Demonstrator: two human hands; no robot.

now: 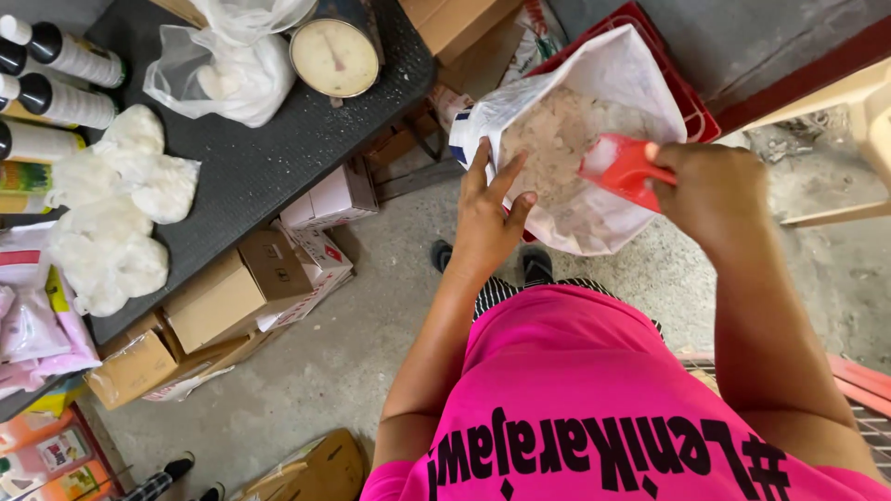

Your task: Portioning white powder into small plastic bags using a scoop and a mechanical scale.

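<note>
Head view: a large white woven plastic sack (594, 139) is seen standing open on the concrete floor (371, 353), leaning against a red plastic crate (691, 102).
Sack contents: a pale, whitish granular material (557, 139) is held inside, well below the rim.
Left hand (487, 223): the near edge of the sack mouth is held open, the fingers (506, 176) spread apart over the rim and pressed on it.
Right hand (715, 190): a red plastic scoop (622, 170) is gripped by its handle, the fingers closed tightly round it; the scoop blade is pointed down into the sack.
Step in hand: scooping appears to be under way, the blade just above or at the material.
Next move, as judged: the scoop would need to be kept level once filled, and the sack mouth kept wide.
Dark bench (260, 158): filled white plastic bags (121, 213) and a round dial scale (334, 56) are carried on it, well apart from the sack.
</note>
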